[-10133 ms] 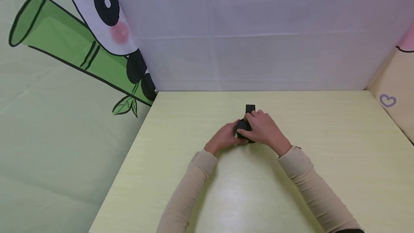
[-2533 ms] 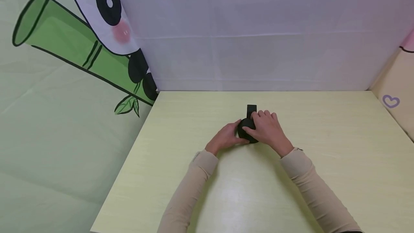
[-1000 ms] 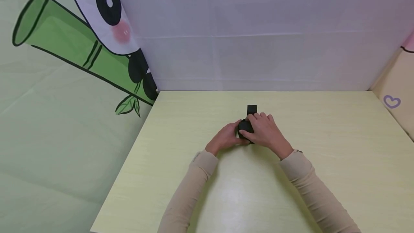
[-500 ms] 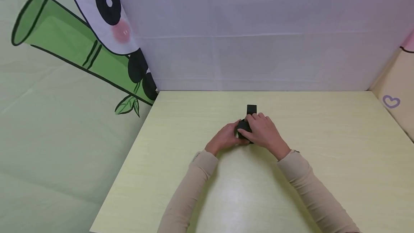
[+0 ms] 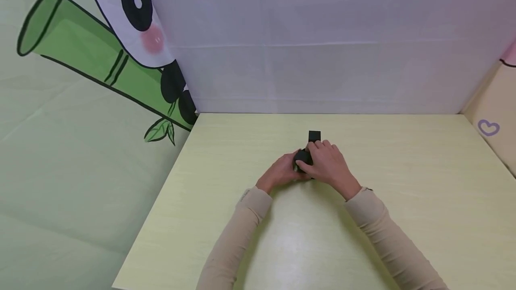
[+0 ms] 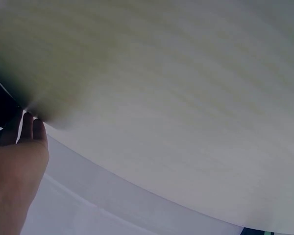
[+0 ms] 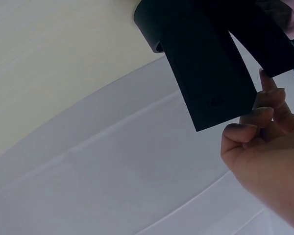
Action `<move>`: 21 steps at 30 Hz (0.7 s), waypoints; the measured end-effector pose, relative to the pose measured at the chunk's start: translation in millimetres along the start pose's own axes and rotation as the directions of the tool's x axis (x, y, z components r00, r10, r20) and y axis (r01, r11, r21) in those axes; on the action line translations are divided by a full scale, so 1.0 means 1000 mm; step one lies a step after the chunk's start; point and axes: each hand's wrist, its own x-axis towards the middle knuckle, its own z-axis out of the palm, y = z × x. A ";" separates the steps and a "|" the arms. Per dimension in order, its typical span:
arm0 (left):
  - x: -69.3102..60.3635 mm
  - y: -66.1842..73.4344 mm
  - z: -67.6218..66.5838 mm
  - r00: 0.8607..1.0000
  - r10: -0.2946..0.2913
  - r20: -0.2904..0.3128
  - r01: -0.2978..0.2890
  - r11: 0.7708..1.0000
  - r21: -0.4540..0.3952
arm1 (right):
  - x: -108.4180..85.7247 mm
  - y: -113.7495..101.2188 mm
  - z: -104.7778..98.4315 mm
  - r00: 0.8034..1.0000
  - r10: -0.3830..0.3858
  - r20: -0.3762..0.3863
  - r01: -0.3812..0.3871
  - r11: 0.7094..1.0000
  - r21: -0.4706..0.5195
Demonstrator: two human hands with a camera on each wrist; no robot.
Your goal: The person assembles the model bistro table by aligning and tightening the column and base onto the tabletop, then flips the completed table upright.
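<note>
Both hands work on a black band-like object that looks coiled; its exact kind is unclear. A flat square-cut end of it points away from me. In the right wrist view, one flat panel bears a faint printed number, and a second dark flap hangs beside it. My left hand grips the coiled part from the left, thumb in front and fingers behind. From the right, my right hand pinches it between thumb and curled fingers. The left wrist view shows my left hand beside its dark edge.
The pale wooden table meets a lilac cloth at its back edge. A green cartoon-printed cloth hangs at the left. A beige cloth with a purple heart borders the right.
My right hand has moved slightly left over the coil since 2.5 s ago, covering more of it. The coil has shifted slightly left within the grip. My left hand stays nearly still.
</note>
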 end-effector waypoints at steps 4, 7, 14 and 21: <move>0.000 0.001 0.001 1.000 -0.011 -0.001 0.011 1.000 -0.012 | 0.000 -0.001 0.001 1.000 0.005 -0.018 -0.005 1.000 -0.012; 0.000 0.001 0.001 1.000 -0.018 0.001 0.018 1.000 -0.022 | -0.001 -0.002 0.002 1.000 0.021 -0.021 -0.021 1.000 -0.007; -0.001 0.003 -0.001 0.999 -0.049 0.006 0.049 0.999 0.009 | -0.002 -0.001 0.005 1.000 -0.013 -0.009 0.014 1.000 0.026; 0.000 0.004 -0.001 0.999 -0.049 -0.003 0.049 0.999 -0.002 | -0.002 -0.002 0.006 1.000 -0.019 -0.016 0.019 1.000 -0.006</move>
